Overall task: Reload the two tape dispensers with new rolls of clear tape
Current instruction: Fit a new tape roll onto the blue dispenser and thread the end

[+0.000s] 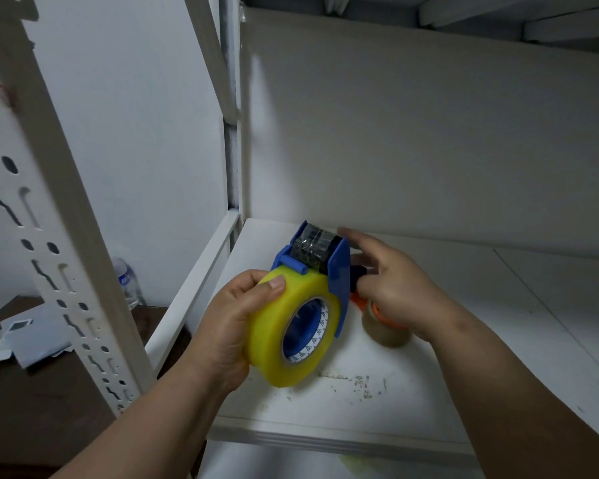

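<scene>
Yellow-tinted tape roll in the blue dispenser is gripped by the left hand; right hand, at 3 o'clock, grasps the orange dispenser.

No words or numbers can be read anywhere. The core of the yellow roll carries a ring of small blue triangle marks on white, too small to make out as letters. The bottle behind the rack has a blue-and-white label, blurred beyond reading. The papers lower left show no legible print.
</scene>
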`<action>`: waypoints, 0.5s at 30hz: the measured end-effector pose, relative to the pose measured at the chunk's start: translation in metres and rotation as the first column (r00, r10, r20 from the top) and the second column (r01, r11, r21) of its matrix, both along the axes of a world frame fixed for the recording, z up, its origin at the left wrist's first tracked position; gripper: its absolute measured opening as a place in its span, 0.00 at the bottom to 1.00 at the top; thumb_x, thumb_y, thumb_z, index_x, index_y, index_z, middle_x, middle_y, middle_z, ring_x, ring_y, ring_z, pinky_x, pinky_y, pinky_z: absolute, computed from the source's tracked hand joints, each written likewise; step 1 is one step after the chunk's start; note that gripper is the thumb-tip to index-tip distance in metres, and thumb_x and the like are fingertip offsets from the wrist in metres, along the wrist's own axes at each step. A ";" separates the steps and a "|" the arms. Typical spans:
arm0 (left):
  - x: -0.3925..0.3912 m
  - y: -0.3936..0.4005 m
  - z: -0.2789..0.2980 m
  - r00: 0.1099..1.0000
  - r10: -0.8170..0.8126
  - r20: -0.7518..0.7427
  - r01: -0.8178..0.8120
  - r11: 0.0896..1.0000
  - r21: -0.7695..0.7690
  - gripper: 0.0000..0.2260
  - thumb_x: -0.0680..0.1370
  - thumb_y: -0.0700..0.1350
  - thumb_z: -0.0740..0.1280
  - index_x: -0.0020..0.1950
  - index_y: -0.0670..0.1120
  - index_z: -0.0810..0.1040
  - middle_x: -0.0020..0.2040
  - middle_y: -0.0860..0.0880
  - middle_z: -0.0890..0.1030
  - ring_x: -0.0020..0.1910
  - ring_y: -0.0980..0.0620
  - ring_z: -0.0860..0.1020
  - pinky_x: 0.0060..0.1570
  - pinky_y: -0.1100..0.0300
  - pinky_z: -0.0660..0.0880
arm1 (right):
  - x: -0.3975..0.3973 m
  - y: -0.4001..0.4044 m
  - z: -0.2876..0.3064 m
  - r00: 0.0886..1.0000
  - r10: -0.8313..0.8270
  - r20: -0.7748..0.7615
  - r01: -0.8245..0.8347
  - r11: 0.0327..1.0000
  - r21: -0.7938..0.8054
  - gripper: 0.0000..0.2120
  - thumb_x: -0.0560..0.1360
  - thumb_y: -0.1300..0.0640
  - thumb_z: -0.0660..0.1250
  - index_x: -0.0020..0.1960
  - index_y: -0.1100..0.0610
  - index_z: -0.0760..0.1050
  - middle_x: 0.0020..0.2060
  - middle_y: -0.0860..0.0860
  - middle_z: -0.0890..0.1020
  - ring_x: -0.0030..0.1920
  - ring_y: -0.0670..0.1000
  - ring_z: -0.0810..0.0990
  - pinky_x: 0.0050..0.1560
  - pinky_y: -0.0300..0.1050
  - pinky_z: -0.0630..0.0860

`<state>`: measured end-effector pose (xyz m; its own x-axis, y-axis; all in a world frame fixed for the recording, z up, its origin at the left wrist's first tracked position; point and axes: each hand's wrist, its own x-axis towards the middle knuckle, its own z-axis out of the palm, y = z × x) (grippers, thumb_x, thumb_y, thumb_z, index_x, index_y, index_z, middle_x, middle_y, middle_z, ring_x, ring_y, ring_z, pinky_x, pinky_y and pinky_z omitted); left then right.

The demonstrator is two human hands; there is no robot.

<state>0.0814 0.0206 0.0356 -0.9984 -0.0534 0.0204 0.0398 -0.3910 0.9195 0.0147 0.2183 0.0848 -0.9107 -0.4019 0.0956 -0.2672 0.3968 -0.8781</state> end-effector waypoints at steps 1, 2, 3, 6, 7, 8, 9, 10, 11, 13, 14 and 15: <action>0.000 0.001 0.000 1.000 -0.008 -0.008 0.008 1.000 -0.012 0.13 0.63 0.54 0.75 0.43 0.49 0.84 0.43 0.43 0.86 0.38 0.45 0.85 0.36 0.53 0.81 | 0.004 -0.001 0.003 0.998 0.059 0.030 -0.056 0.995 -0.079 0.36 0.63 0.68 0.63 0.69 0.47 0.68 0.63 0.49 0.76 0.61 0.49 0.76 0.44 0.38 0.76; 0.001 0.002 -0.001 1.000 -0.020 -0.014 0.020 1.000 -0.015 0.14 0.64 0.53 0.75 0.46 0.49 0.84 0.44 0.43 0.86 0.40 0.44 0.85 0.37 0.53 0.81 | 0.008 -0.002 0.005 0.992 0.114 0.057 -0.105 0.985 -0.139 0.37 0.60 0.67 0.62 0.69 0.48 0.68 0.62 0.49 0.77 0.60 0.49 0.77 0.44 0.37 0.76; 0.001 0.003 -0.002 0.999 -0.042 -0.016 0.042 0.999 -0.014 0.16 0.65 0.53 0.75 0.50 0.49 0.83 0.48 0.43 0.86 0.44 0.43 0.85 0.40 0.53 0.82 | 0.010 -0.002 0.005 0.985 0.151 0.078 -0.134 0.972 -0.193 0.37 0.58 0.67 0.61 0.67 0.49 0.70 0.60 0.51 0.79 0.60 0.51 0.77 0.47 0.39 0.76; 0.001 0.004 -0.006 0.986 -0.167 0.008 0.168 0.982 -0.084 0.23 0.70 0.47 0.74 0.64 0.45 0.78 0.59 0.41 0.84 0.57 0.39 0.82 0.55 0.46 0.80 | 0.014 0.000 0.006 0.970 0.203 0.130 -0.148 0.926 -0.347 0.34 0.56 0.65 0.63 0.62 0.54 0.75 0.60 0.59 0.79 0.63 0.61 0.75 0.62 0.59 0.70; 0.002 0.005 -0.008 0.978 -0.208 0.022 0.209 0.969 -0.128 0.22 0.71 0.45 0.72 0.65 0.44 0.77 0.60 0.40 0.83 0.59 0.39 0.81 0.60 0.45 0.78 | 0.015 0.000 0.006 0.968 0.219 0.125 -0.165 0.925 -0.342 0.32 0.56 0.62 0.65 0.61 0.54 0.76 0.60 0.59 0.79 0.63 0.61 0.75 0.65 0.61 0.68; 0.003 0.007 -0.010 0.972 -0.232 0.034 0.235 0.959 -0.156 0.21 0.72 0.44 0.71 0.64 0.43 0.78 0.60 0.39 0.82 0.60 0.39 0.80 0.62 0.45 0.75 | 0.015 0.000 0.007 0.966 0.236 0.109 -0.193 0.930 -0.313 0.31 0.56 0.59 0.66 0.60 0.54 0.78 0.60 0.58 0.80 0.63 0.60 0.75 0.65 0.61 0.68; 0.004 0.008 -0.013 0.971 -0.238 0.040 0.241 0.956 -0.165 0.20 0.71 0.43 0.71 0.63 0.42 0.79 0.60 0.37 0.82 0.60 0.40 0.80 0.62 0.46 0.74 | 0.015 -0.001 0.008 0.965 0.246 0.093 -0.211 0.936 -0.283 0.30 0.57 0.55 0.66 0.59 0.53 0.79 0.59 0.56 0.80 0.62 0.58 0.76 0.65 0.59 0.68; 0.005 0.010 -0.016 0.972 -0.233 0.040 0.237 0.959 -0.157 0.19 0.71 0.42 0.71 0.62 0.41 0.80 0.60 0.36 0.82 0.59 0.40 0.80 0.62 0.47 0.73 | 0.015 -0.001 0.008 0.965 0.247 0.088 -0.216 0.940 -0.265 0.28 0.58 0.53 0.66 0.59 0.52 0.80 0.59 0.55 0.81 0.62 0.57 0.76 0.66 0.58 0.69; 0.006 0.011 -0.018 0.973 -0.228 0.033 0.230 0.963 -0.139 0.19 0.71 0.41 0.70 0.62 0.41 0.80 0.60 0.35 0.81 0.58 0.40 0.79 0.62 0.47 0.73 | 0.015 -0.002 0.009 0.967 0.237 0.095 -0.207 0.945 -0.252 0.27 0.60 0.50 0.67 0.59 0.51 0.80 0.59 0.53 0.81 0.62 0.55 0.77 0.66 0.56 0.70; 0.005 0.011 -0.019 0.973 -0.229 0.011 0.229 0.967 -0.113 0.19 0.72 0.40 0.70 0.63 0.41 0.79 0.62 0.33 0.80 0.58 0.40 0.79 0.61 0.47 0.73 | 0.015 -0.001 0.009 0.976 0.185 0.116 -0.157 0.964 -0.214 0.24 0.65 0.42 0.67 0.59 0.49 0.80 0.57 0.46 0.82 0.61 0.48 0.78 0.66 0.47 0.70; 0.005 0.012 -0.020 0.972 -0.234 0.001 0.232 0.966 -0.111 0.19 0.72 0.39 0.70 0.63 0.41 0.79 0.61 0.34 0.80 0.57 0.40 0.79 0.59 0.48 0.73 | 0.015 0.000 0.009 0.980 0.166 0.108 -0.147 0.975 -0.165 0.26 0.68 0.35 0.65 0.61 0.47 0.79 0.56 0.39 0.82 0.61 0.40 0.77 0.64 0.36 0.70; 0.004 0.013 -0.020 0.971 -0.237 -0.009 0.235 0.966 -0.111 0.20 0.72 0.39 0.70 0.64 0.41 0.79 0.61 0.34 0.81 0.56 0.41 0.79 0.57 0.50 0.74 | 0.015 0.000 0.010 0.983 0.160 0.088 -0.151 0.983 -0.101 0.30 0.70 0.29 0.59 0.62 0.46 0.77 0.54 0.32 0.80 0.59 0.32 0.74 0.59 0.25 0.67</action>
